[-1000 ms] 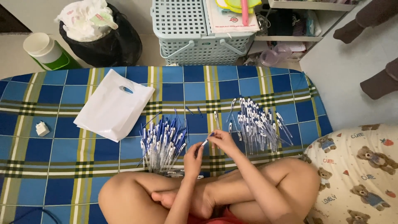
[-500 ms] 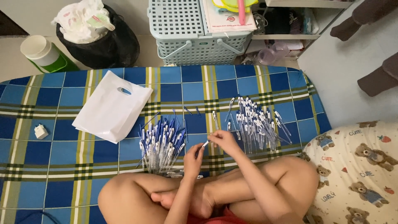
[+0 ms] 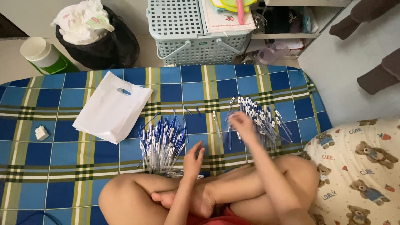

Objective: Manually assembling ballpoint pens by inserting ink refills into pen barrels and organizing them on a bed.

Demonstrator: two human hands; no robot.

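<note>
I sit cross-legged on a blue, yellow and green plaid mat [image 3: 66,175]. My left hand [image 3: 193,158] hovers with fingers apart next to a heap of blue-and-white pens [image 3: 161,143] and holds nothing that I can see. My right hand [image 3: 243,125] is blurred from motion over a second heap of white pen parts [image 3: 260,118] further right; whether it holds a pen cannot be told. A few loose pen pieces [image 3: 216,121] lie between the heaps.
A white plastic carrier bag [image 3: 112,108] lies flat to the left of the pens. A small white plug [image 3: 41,133] sits near the mat's left edge. Beyond the mat stand a grey basket [image 3: 183,37], a black bin bag [image 3: 112,41] and a green-and-white tub [image 3: 41,54]. A bear-print pillow [image 3: 358,175] is at right.
My hands, which were together on one pen in front of me, have parted. The right hand has swung out over the right heap; the left stays near the left heap.
</note>
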